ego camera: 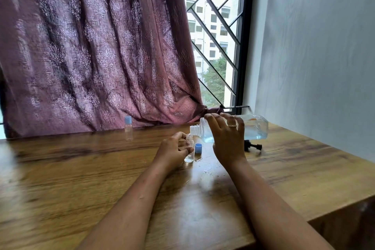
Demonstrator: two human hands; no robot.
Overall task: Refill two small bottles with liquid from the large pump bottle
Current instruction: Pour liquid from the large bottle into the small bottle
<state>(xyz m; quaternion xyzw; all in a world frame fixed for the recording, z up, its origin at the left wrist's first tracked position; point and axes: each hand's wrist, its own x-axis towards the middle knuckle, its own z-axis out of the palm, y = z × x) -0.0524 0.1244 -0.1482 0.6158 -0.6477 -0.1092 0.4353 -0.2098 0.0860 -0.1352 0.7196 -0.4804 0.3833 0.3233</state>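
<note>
The right hand (227,138) is gripping the large bottle (249,129), fingers wrapped over its clear body, and is holding it tipped nearly level above the table (81,168), threaded mouth touching the open neck of a small bottle (189,149). The left hand (174,151) is curling its fingers around that small bottle, upright near the table's middle. A blue cap (198,148) is sitting just beside it, among spilled drops. The black pump head (252,146) is lying under the large bottle. A second small bottle (128,129), capped, is standing near the far edge by the curtain (91,46).
</note>
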